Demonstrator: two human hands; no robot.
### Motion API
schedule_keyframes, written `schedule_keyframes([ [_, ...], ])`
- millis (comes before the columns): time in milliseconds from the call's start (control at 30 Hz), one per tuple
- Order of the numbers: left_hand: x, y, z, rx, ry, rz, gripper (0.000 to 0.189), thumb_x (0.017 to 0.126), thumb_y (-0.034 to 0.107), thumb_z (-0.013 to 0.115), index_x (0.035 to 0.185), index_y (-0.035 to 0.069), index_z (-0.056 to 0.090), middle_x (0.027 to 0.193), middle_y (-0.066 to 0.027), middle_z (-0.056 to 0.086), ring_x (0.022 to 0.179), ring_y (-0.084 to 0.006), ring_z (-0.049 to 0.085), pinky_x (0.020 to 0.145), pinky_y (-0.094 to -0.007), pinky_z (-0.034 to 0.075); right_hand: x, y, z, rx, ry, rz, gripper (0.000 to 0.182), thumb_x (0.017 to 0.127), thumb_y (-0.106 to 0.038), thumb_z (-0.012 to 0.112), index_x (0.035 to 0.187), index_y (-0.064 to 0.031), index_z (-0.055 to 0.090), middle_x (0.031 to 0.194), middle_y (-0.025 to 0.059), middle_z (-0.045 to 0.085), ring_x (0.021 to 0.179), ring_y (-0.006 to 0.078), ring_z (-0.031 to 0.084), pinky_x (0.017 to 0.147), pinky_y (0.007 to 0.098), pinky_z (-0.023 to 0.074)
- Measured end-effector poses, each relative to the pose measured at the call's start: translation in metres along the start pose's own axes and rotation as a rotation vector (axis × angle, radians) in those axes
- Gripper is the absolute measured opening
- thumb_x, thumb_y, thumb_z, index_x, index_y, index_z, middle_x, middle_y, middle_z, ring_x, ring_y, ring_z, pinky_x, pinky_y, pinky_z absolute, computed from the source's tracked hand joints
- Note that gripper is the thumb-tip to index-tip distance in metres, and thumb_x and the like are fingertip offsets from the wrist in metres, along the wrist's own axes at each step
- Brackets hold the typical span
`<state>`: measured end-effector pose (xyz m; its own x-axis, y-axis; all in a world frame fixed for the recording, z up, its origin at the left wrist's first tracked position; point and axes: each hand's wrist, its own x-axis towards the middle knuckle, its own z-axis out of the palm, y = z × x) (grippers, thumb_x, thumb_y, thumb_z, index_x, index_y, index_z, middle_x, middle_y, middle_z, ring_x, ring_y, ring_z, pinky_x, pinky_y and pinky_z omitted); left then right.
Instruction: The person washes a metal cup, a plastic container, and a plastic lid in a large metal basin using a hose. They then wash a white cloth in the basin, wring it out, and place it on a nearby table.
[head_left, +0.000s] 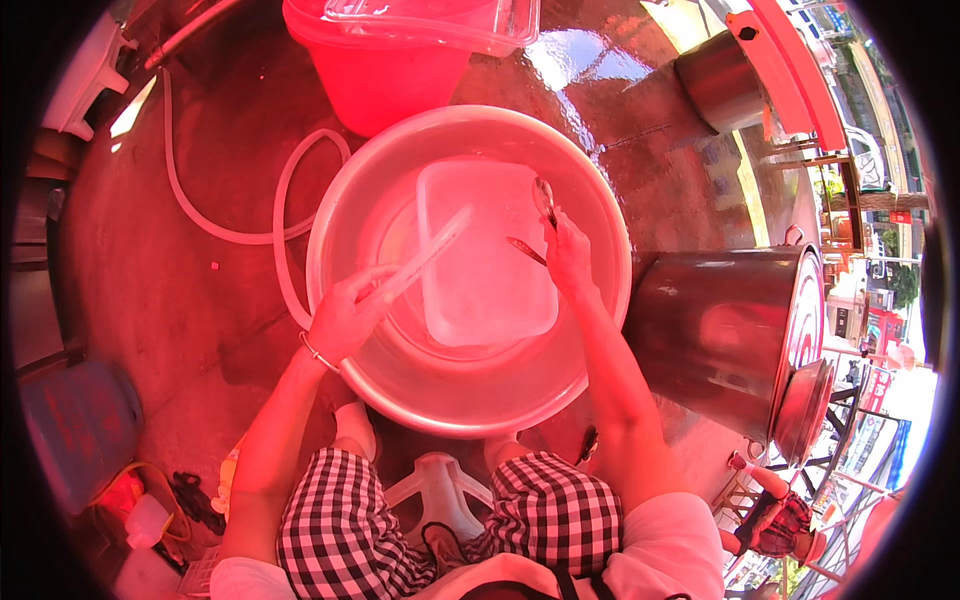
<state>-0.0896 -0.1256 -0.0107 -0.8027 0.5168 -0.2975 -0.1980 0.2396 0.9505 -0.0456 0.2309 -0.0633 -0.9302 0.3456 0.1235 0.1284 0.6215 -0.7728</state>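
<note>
A large round metal basin (465, 416) stands on the floor in front of my knees. Inside it lies a pale rectangular plastic tub (487, 285), seen from above. My left hand (349, 315) grips a translucent hose (431, 251) over the basin's left side, and the hose's end points over the tub. Whether water runs from it cannot be made out. In my right hand (568, 251), over the tub's right edge, is a metal spoon (541, 196) with its bowl pointing away from me. A thin metal handle (526, 250) sticks out leftward below my fingers.
A tall red bucket (382, 82) topped by a clear plastic container (442, 19) stands just beyond the basin. To the right is a big metal stockpot (712, 330). The hose loops over the wet floor at left, near a blue gas cylinder (82, 427). A person (784, 521) is farther right.
</note>
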Motion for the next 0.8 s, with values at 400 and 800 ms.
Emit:
schedule_keyframes([
  [400,-0.006,0.003,0.008,-0.008,0.005,-0.051,0.036,0.092,0.017,0.06,0.126,0.002,0.06,0.07,0.0044,0.053,0.064,-0.0035,0.047,0.057,-0.0217,0.04,0.024,0.009,-0.024,-0.197,-0.364,-0.055,0.028,0.102,-0.028,0.047,0.106,-0.0052,0.061,0.08,0.0048,0.062,0.069,0.0132,0.061,0.062,0.0332,0.0497],
  [800,-0.001,0.004,0.012,0.005,-0.06,-0.041,0.033,0.094,0.012,0.059,0.125,0.001,0.06,0.069,0.006,0.051,0.062,-0.0024,0.046,0.056,-0.0203,0.038,0.0,-0.003,-0.051,0.629,-0.361,0.61,0.017,0.099,-0.022,0.053,0.097,-0.0071,0.059,0.074,-0.0005,0.054,0.062,0.0113,0.057,0.054,0.027,0.0463],
])
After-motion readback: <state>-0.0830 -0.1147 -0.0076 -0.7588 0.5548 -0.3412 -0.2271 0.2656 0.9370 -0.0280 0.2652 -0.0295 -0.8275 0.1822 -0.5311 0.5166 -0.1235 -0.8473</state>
